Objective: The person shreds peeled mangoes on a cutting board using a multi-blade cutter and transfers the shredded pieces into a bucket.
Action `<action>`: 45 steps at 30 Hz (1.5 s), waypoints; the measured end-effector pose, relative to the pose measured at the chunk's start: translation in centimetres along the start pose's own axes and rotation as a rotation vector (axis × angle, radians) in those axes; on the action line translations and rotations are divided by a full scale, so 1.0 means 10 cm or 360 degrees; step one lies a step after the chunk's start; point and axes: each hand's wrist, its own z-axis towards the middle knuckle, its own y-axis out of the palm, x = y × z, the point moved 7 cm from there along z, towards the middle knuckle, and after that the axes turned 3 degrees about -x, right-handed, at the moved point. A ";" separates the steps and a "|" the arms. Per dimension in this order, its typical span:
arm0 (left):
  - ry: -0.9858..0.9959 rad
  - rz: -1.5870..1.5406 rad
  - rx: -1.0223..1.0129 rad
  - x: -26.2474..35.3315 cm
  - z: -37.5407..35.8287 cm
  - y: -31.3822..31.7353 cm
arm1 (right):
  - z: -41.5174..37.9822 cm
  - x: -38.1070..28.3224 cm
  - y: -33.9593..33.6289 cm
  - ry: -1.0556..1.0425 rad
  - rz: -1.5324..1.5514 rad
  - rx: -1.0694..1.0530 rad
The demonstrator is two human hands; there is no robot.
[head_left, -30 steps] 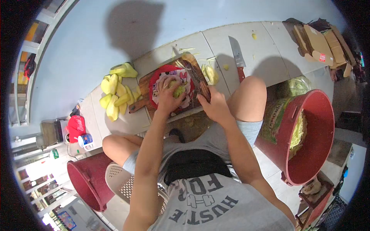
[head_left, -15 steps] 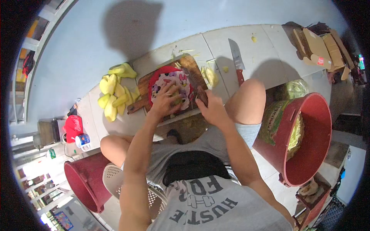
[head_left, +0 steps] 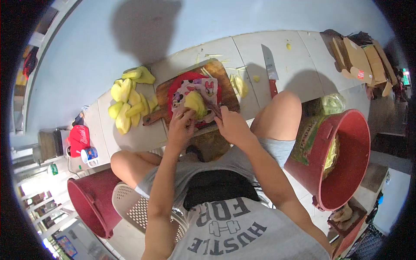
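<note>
The left hand point(head_left: 182, 125) closes around a yellow-green fruit piece point(head_left: 196, 104) over the red plate point(head_left: 190, 84) on the wooden board point(head_left: 167, 93). It sits near the surface's front edge. The right hand point(head_left: 232, 125) is wrapped around a knife point(head_left: 215, 110) whose blade meets the fruit. The left fingertips lie just beside the blade, so a slip on wet flesh could nick them, or tip the plate.

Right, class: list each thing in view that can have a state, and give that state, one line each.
Left hand: grip on yellow-green fruit piece.
Right hand: grip on brown-handled knife.
Red-handled knife: lying flat, untouched.
Big red plastic bucket: upright, partly filled with pale peelings.
Wooden cutting board: flat, carrying red plate.
</note>
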 end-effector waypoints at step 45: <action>-0.0026 0.0511 -0.0764 0.13 0.28 0.42 | 0.07 -0.41 -0.12 -0.0139 -0.0513 -0.0066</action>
